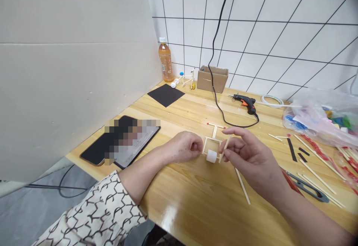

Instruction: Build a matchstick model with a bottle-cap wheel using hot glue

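i see the small wooden stick frame (212,144) on the bench (179,205), between both hands, its long axis going away from me. the right hand (250,156) pinches a thin stick (227,144) at the frame's right side (with thumb and first finger, i think). the left hand (186,146) has curled fingers (195,146), just beside the frame's left side.
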Demonstrator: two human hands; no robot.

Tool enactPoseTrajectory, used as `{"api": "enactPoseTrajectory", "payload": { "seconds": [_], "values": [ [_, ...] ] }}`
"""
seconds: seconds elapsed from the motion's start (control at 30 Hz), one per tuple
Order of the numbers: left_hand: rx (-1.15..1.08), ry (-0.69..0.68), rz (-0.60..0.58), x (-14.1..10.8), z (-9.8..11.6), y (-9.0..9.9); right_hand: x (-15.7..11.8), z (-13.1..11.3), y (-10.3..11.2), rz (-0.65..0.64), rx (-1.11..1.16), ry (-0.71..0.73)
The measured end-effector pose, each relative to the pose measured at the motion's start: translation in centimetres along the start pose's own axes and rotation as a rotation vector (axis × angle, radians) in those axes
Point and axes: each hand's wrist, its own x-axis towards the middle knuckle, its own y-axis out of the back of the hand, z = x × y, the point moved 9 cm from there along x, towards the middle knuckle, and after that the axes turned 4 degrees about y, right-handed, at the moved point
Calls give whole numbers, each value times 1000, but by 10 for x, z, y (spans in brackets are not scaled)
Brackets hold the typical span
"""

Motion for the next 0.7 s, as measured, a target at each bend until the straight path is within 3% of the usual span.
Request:
{"api": "enactPoseTrajectory", "payload": {
  "seconds": [0.27,0.7],
  "values": [
    [-1,25,2,0,1,3,17,3,-18,-45,-297,132],
    [16,5,26,0,2,5,14,-1,-23,-38,-394,256]
  ]
}}
